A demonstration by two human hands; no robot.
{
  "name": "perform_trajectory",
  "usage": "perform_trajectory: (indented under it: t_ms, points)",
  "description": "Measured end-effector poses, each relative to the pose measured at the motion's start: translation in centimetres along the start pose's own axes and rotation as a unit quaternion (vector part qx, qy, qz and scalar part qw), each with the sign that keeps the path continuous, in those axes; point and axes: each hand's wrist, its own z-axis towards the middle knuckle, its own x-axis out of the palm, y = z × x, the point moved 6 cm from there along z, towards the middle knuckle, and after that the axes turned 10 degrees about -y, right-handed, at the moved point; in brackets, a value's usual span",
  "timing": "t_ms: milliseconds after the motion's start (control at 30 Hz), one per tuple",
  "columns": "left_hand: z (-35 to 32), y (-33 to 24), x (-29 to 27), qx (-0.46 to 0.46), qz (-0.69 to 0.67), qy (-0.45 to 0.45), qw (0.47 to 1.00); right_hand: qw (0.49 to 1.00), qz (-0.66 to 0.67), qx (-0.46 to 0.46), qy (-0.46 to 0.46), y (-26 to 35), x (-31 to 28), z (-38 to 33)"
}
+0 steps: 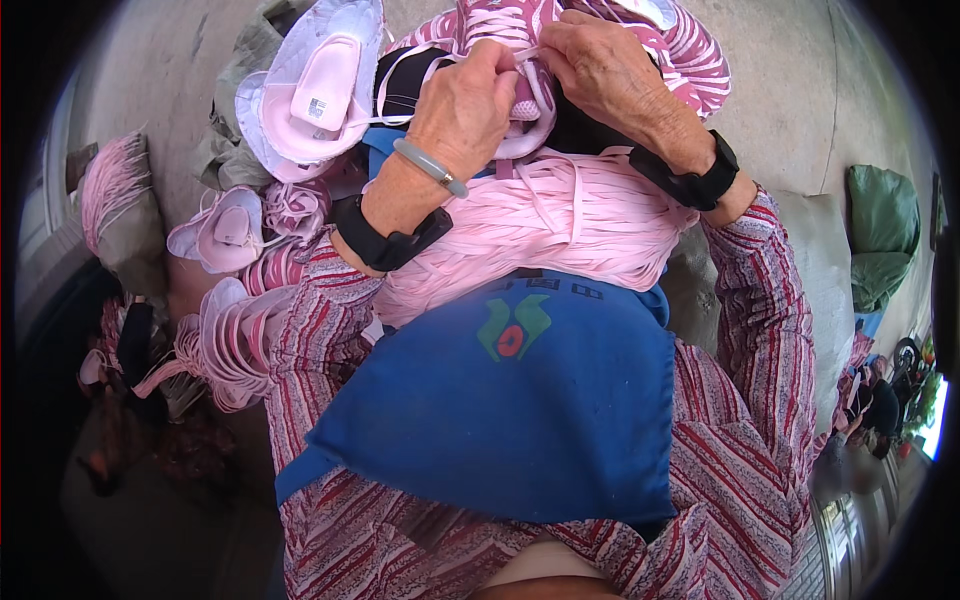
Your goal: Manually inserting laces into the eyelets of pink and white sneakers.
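Note:
A pink and maroon shoe upper (506,26) lies in front of me at the top of the view, with pale pink lacing across it. Over its opening my left hand (466,108) is closed in a pinch on a pink shoelace (526,54). From the other side my right hand (608,72) pinches the lace too, its thumb and forefinger together. The fingertips of both hands almost meet. On my lap, just below the shoe upper, spreads a thick bundle of pink shoelaces (545,225).
Left of my hands sits a pale lilac shoe upper (318,90) with its insole side showing. More uppers (232,232) are stacked below it. Pink laces (115,185) hang over a grey sack at far left. A green sack (884,225) stands at right on the concrete floor (790,80).

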Motion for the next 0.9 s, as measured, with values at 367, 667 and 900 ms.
perform_trajectory:
  t_ms: [367,667,900]
  points:
    - [0.9,1.8,0.9,-0.059,-0.047,-0.026,0.997,0.987,0.012,0.16,0.025,-0.8,-1.0,-0.3]
    - [0.7,1.9,1.1,-0.003,-0.007,-0.068,0.998,0.986,-0.072,0.104,0.109,1.8,1.8,-1.6]
    - [0.7,1.2,1.9,0.015,0.1,-0.061,0.993,0.982,0.053,0.166,0.069,-0.7,1.4,-2.8]
